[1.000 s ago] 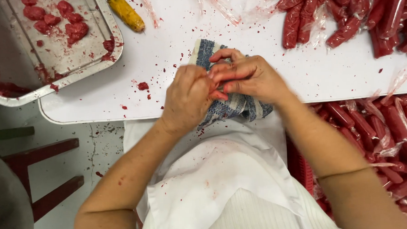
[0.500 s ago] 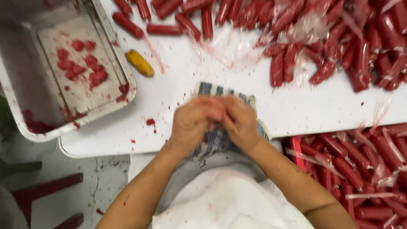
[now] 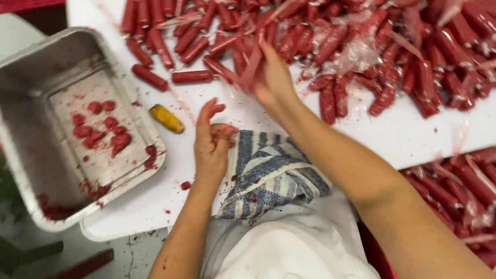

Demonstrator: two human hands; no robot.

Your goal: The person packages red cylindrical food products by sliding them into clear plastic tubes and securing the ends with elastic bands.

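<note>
2 hands: our left hand point(image 3: 211, 143) spread on striped cloth point(image 3: 271, 174); right hand point(image 3: 272, 78) blurred, cannot tell.
Done: few pieces in tray point(image 3: 15, 92), 9 o'clock.
Left: sausage pile point(image 3: 376, 36), 1 o'clock.

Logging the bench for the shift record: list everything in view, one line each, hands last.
sausages: too many to count, red, heaped along the table's far side
more sausages: many, red, below the table edge at right
table: one, white, smeared red
tray: one, grey metal, left end, holding red pieces
small yellow object: one, beside the tray
striped cloth: one, blue and white, near edge
apron: one, white
left hand: open, at the cloth
right hand: blurred, at the sausages
</note>
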